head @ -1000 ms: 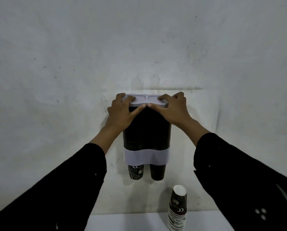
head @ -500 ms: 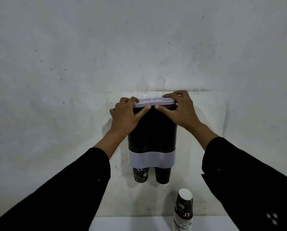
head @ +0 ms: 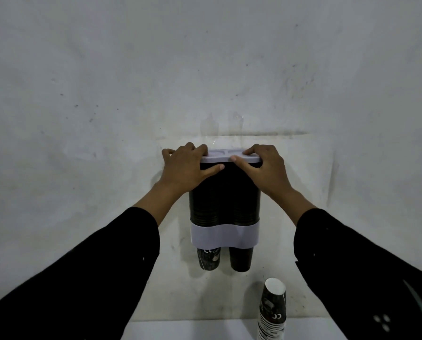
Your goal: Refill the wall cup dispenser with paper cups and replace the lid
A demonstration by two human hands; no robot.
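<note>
Both tubes of the dispenser (head: pixel 226 204) look full of cups. The left hand (head: pixel 188 168) and right hand (head: pixel 261 168) clasp the lid (head: pixel 226 156) between them at the top. It seems nearly seated. A spare stack (head: pixel 272 312) stands on the surface (head: pixel 192 331) below the right hand.

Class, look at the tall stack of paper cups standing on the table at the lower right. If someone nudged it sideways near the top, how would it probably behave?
The stack of paper cups would probably tip easily: it is tall, narrow and already leans slightly. It is likely light, being nested paper, so a small push could move it. Once down on the table it may roll in a curve, as the cups taper.
</note>
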